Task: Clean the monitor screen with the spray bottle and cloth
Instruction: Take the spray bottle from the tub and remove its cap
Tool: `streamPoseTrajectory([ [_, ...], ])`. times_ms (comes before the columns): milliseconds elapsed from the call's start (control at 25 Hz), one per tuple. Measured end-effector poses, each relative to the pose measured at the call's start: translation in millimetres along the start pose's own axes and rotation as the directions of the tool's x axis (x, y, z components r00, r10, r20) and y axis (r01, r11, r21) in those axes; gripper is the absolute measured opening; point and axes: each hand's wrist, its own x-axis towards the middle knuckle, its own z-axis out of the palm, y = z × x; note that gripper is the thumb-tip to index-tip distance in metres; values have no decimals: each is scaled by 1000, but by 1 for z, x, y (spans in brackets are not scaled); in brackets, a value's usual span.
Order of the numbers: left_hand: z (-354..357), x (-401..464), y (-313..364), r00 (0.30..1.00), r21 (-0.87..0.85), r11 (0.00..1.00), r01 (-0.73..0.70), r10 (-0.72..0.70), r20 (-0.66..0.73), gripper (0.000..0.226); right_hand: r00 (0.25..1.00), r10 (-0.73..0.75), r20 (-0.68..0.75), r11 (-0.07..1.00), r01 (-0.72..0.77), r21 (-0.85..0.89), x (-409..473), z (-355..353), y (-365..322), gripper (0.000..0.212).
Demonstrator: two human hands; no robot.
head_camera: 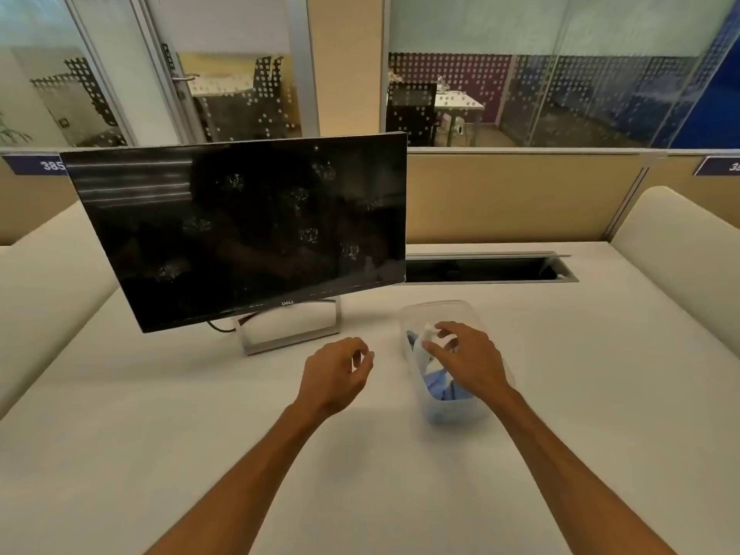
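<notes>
Clear plastic tub (pixel 408 314) on the white desk (pixel 160 454), right of the monitor (pixel 236 230). Inside it: spray bottle (pixel 420 348) lying tilted, long axis running away from me, nozzle end up and toward the monitor, on a blue cloth (pixel 444 390). My right hand (pixel 470 362) is over the tub, fingers spread and loosely bent at the bottle top; can't tell if they grip it. My left hand (pixel 334 374) hovers over the desk, fingers loosely curled, holding nothing. Screen is black, dotted with spray droplets.

A white desk (pixel 560 394) faces tan partitions (pixel 512 198) below dotted glass walls (pixel 560 74).
</notes>
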Motion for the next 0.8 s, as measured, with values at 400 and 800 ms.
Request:
streamPoseTrajectory([
  [400, 16, 11, 10, 999, -38, 999, 23, -21, 48, 27, 997, 68, -20, 994, -66, 92, 9, 17, 1, 44],
  [800, 15, 16, 34, 999, -56, 998, -12, 14, 36, 50, 933, -173, -316, 960, 231, 157, -7, -17, -29, 35],
])
